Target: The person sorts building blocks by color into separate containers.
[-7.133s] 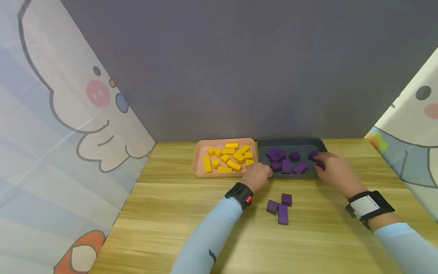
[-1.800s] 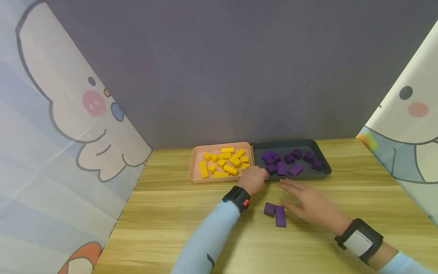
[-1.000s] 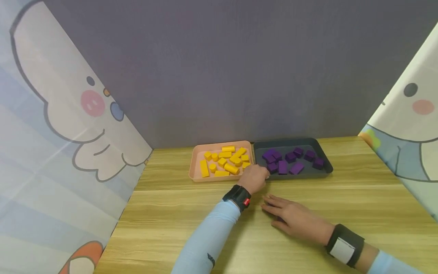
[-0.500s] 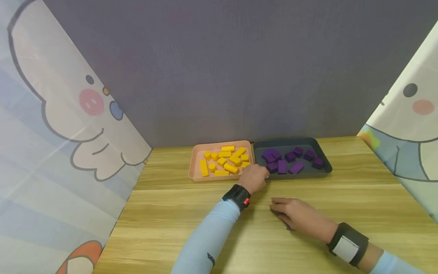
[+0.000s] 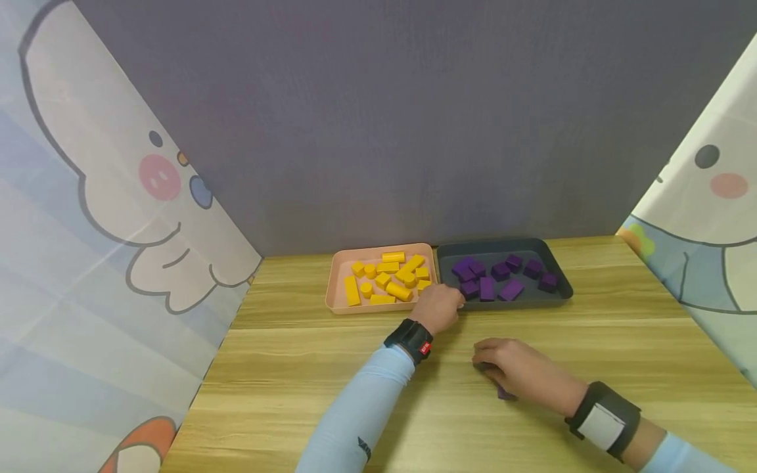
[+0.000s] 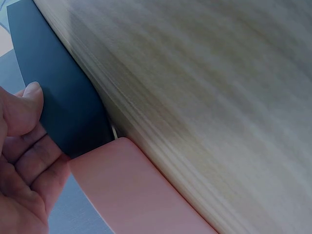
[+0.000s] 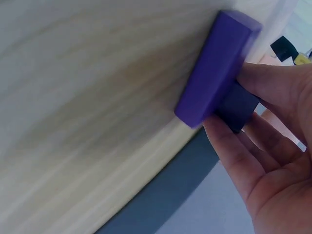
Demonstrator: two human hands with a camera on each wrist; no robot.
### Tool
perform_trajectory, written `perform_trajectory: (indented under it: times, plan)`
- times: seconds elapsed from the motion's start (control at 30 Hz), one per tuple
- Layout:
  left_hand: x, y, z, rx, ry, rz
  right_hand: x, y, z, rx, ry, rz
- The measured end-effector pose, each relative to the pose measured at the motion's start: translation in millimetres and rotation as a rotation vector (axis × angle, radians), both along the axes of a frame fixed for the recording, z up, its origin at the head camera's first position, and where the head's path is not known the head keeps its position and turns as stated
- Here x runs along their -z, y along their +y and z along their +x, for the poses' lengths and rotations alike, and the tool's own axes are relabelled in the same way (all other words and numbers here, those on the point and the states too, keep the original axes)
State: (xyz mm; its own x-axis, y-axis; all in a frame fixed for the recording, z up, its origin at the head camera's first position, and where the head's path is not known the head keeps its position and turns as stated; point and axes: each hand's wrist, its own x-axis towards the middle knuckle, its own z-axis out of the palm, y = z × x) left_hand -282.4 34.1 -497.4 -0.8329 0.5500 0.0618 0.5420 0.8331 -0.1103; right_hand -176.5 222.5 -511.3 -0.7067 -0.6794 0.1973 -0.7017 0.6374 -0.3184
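Note:
My left hand [image 5: 437, 309] is at the near left corner of the dark tray [image 5: 503, 248]. In the left wrist view its thumb presses the outer wall of the dark tray [image 6: 61, 92], and the fingers lie behind the rim. My right hand [image 5: 520, 369] is low over the table, in front of that tray. Its thumb and fingers pinch a long purple block [image 7: 214, 70] and a darker purple cube [image 7: 239, 107], which lie against each other in the right wrist view. Several purple blocks [image 5: 511, 290] lie inside the dark tray.
A peach tray [image 5: 334, 289] with several yellow blocks [image 5: 399, 292] adjoins the dark tray on the left. Both stand at the back of the wood-grain table [image 5: 284, 368], before a grey panel [image 5: 378, 131]. Cartoon-print cloths [image 5: 89, 263] flank the table.
Earlier, my right hand was at the dark tray and three purple blocks lay on the table. It has come down over the last two, gripped them and shifted slightly right. My left hand stays at the tray.

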Motion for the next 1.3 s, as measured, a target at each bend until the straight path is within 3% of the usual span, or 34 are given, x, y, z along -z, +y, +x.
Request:
perform_trajectory:
  times: [0.3,0.5,0.63,0.8,1.1,1.3]
  plan:
    - [-1.0,-2,-3.3,-0.003,0.012,-0.004,-17.8,11,-22.7,0.032,0.120,-0.059]
    - [-1.0,-3,-5.0,-0.001,0.030,0.003,-40.7,29,-54.7,0.114,0.241,-0.072]
    - [0.3,-3,-5.8,0.004,0.036,0.015,-53.6,44,-80.9,0.205,0.228,-0.051]
    - [1.4,-4,-3.9,0.013,0.035,0.018,-60.2,53,-111.0,0.231,0.206,-0.042]
    - [1.6,-5,-2.2,0.026,0.033,0.002,-52.3,40,-159.5,0.308,0.147,-0.048]
    - [1.3,-1,0.1,0.036,0.037,-0.013,-45.3,32,-182.5,0.359,0.094,-0.038]
